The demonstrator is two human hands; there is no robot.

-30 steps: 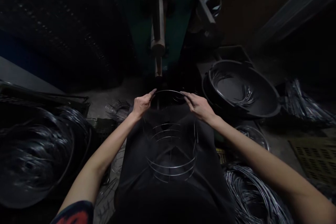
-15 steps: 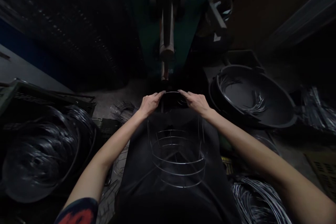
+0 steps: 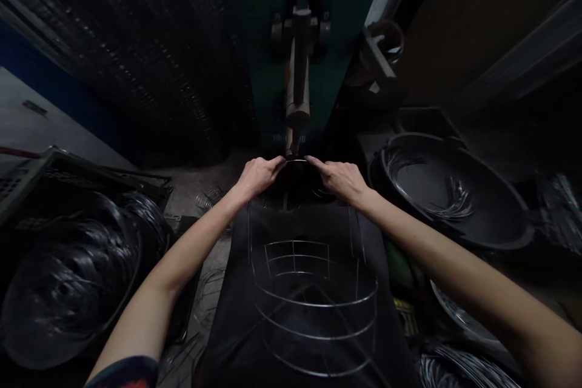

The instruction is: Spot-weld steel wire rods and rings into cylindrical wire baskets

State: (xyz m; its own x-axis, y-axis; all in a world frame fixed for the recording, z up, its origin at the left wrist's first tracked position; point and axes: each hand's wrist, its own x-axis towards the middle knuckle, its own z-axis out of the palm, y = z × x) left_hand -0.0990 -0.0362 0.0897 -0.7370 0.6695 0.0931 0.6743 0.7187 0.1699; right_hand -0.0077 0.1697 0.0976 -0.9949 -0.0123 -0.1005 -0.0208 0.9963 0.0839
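The left hand [image 3: 259,177] and right hand [image 3: 341,180] sit close together, clamped on the top ring of a wire basket [image 3: 313,291] that hangs in front of the person's dark apron [image 3: 222,327], just below a machine's upright arm [image 3: 297,79]. Right of the right hand, a black tub [image 3: 454,194] holds bent wires; left of the left hand lie coiled wires [image 3: 68,279].

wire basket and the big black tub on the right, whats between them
In the head view, the right forearm crosses between the wire basket and the black tub, with a dim green object below it.
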